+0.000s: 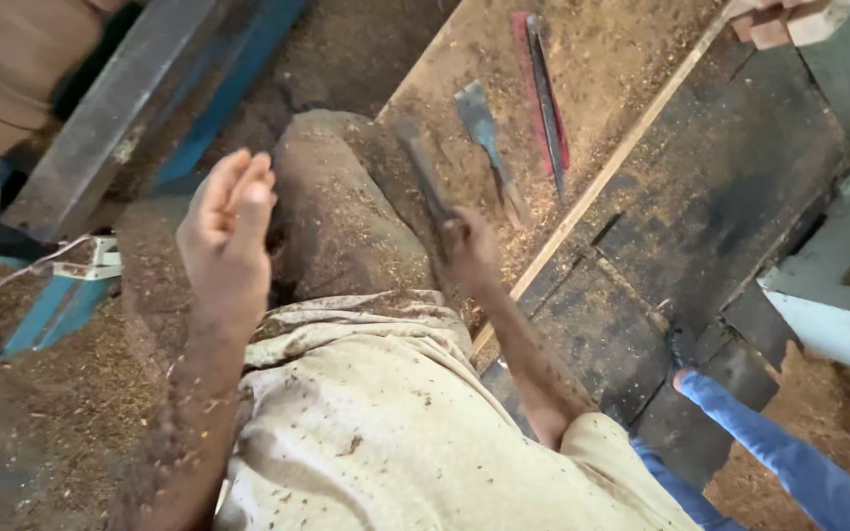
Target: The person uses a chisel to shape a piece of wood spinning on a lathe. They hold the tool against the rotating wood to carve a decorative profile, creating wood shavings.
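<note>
Head view, looking down: nearest is a pale shirt (376,423) speckled with sawdust, and both bare forearms reach out from it. The left hand (228,231) is raised over the sawdust-covered floor (41,413), its fingers straight and loosely together, holding nothing. The right hand (469,251) is closed around the handle of a dark tool (420,167) – the picture is blurred here, so I cannot tell its kind – whose shaft points up and away, over a bent knee (336,206) caked in dust.

Just beyond the dark tool, a chisel (489,147) with a broad grey blade lies loose on a dusty board (622,59). Near the chisel, further out, lies a long flat tool with a red edge (546,98). A pale wooden strip (612,162) runs along the board's edge. At the lower right stands another person's leg in blue trousers (789,462); a blue metal frame (199,108) crosses the upper left.

By my judgement the step in hand is taking up a tool – the grip is made and the free hand is clear. Any use of the tool calls for a firm hold, kept off the knee.
</note>
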